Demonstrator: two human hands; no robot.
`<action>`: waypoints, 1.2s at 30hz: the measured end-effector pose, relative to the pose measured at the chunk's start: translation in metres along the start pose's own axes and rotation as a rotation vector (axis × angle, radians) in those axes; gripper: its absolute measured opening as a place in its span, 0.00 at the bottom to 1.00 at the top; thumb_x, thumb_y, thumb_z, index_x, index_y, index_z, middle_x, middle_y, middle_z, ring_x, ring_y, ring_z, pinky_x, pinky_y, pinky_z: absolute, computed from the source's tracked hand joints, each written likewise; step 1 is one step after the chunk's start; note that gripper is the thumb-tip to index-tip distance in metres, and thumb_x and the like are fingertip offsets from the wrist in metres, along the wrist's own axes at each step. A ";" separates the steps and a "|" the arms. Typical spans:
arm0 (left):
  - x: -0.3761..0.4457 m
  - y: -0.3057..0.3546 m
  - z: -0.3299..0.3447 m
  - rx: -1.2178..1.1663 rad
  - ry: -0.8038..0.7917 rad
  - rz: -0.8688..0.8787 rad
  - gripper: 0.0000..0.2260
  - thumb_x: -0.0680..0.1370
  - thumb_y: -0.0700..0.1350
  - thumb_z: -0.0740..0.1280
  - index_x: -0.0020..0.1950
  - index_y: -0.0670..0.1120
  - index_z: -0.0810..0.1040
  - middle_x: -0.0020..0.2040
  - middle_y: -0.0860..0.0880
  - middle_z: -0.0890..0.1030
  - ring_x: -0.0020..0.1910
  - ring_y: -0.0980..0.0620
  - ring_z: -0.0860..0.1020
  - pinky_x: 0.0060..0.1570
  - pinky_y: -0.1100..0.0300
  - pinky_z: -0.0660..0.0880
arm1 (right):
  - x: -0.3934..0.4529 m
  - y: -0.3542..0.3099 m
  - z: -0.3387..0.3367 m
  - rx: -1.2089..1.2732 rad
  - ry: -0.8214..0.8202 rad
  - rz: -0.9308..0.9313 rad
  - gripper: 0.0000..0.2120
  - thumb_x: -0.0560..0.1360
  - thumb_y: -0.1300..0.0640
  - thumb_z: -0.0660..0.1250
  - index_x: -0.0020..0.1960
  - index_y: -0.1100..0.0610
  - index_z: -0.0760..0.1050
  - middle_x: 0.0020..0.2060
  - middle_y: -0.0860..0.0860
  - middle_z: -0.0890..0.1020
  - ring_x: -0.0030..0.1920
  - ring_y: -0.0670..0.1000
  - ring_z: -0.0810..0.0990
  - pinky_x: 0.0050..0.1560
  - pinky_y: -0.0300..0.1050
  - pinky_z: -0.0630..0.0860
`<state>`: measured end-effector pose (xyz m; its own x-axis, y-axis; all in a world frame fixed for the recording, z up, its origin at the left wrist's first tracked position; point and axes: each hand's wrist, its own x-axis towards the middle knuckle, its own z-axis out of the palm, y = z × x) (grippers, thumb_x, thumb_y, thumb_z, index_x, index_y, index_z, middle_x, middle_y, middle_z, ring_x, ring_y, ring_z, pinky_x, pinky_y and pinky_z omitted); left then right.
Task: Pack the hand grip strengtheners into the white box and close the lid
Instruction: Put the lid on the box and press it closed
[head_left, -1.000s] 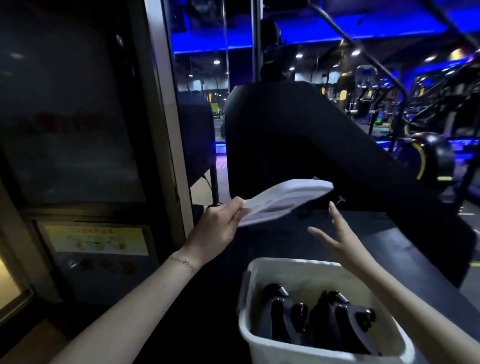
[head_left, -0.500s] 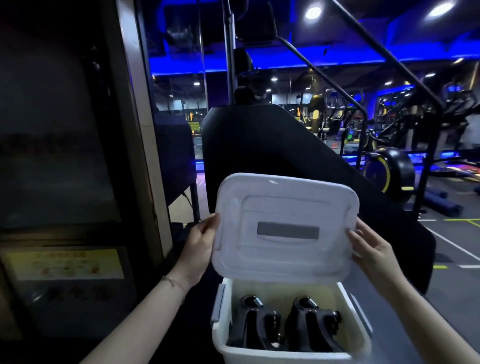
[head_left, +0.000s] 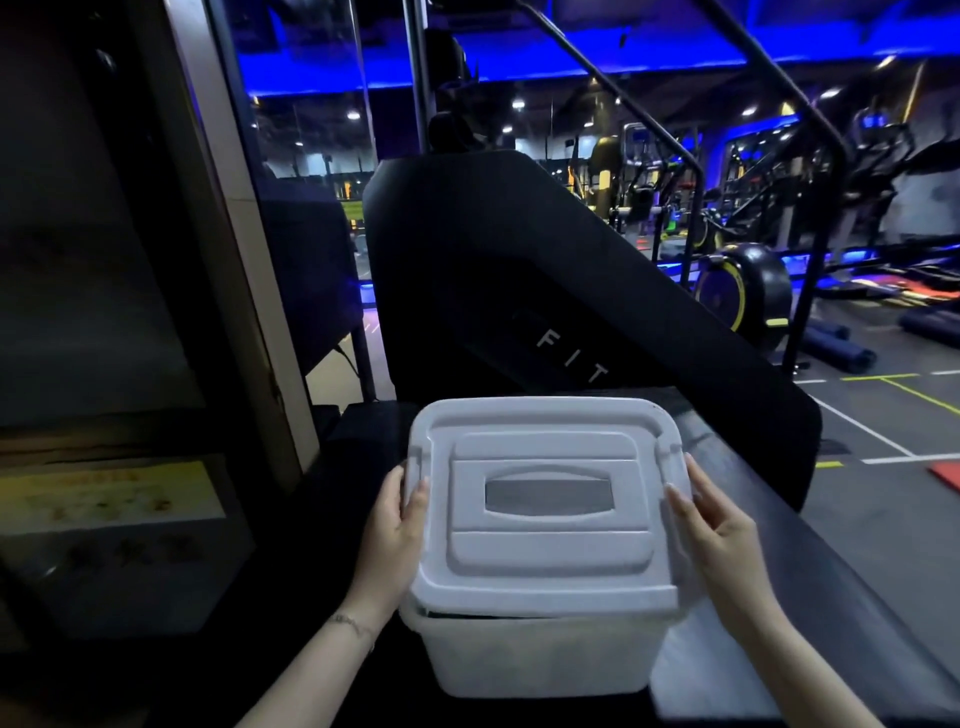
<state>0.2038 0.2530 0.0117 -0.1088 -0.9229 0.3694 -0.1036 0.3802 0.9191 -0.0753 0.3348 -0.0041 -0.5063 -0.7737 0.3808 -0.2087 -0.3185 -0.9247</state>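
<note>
- The box (head_left: 540, 660) sits on a dark ledge (head_left: 810, 582) right in front of you, with the lid (head_left: 545, 509) lying on top of it.
- Your left hand (head_left: 397, 525) holds the lid's left edge: thumb on top, fingers curled under the rim.
- Your right hand (head_left: 719, 530) holds the right edge the same way, thumb on top near the corner notch.
- The lid is not seated yet. A dark gap shows along the near edge, so it looks to be resting on the rim rather than snapped down.
- The strengtheners are hidden under the lid; you cannot see them from here.
- Expect the lid to be light, thin plastic that flexes a little. Holding both side edges, as you do now, should keep it level.
- To close it, press down on the stiff outer rim and corners, not on the recessed handle panel (head_left: 548, 496), which will likely give.
- The smooth plastic may slide, so square it over the box before pressing.
- The loaded box will likely be somewhat heavy; it should stay put under your push.
</note>
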 end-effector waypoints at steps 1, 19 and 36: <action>-0.003 -0.002 0.000 0.018 0.009 -0.008 0.07 0.81 0.44 0.58 0.54 0.50 0.75 0.47 0.50 0.81 0.43 0.62 0.79 0.42 0.71 0.74 | -0.001 0.001 0.001 -0.028 0.003 0.006 0.22 0.76 0.63 0.63 0.70 0.60 0.66 0.67 0.52 0.71 0.61 0.42 0.75 0.52 0.21 0.69; -0.019 -0.017 -0.012 0.317 -0.082 -0.118 0.06 0.81 0.49 0.58 0.56 0.58 0.68 0.47 0.60 0.79 0.44 0.68 0.78 0.39 0.73 0.71 | -0.020 0.014 0.008 -0.267 -0.043 0.077 0.22 0.78 0.61 0.60 0.72 0.57 0.64 0.68 0.48 0.70 0.69 0.46 0.66 0.68 0.42 0.61; 0.000 -0.027 -0.001 0.643 -0.227 -0.257 0.21 0.82 0.44 0.52 0.75 0.45 0.58 0.72 0.49 0.67 0.69 0.49 0.67 0.57 0.62 0.64 | -0.007 0.014 0.021 -0.715 -0.183 0.138 0.12 0.78 0.63 0.53 0.37 0.53 0.64 0.39 0.51 0.72 0.42 0.55 0.71 0.41 0.45 0.64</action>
<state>0.2073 0.2425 -0.0126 -0.1976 -0.9790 0.0510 -0.7063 0.1782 0.6851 -0.0571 0.3240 -0.0194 -0.4326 -0.8796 0.1979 -0.6778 0.1726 -0.7147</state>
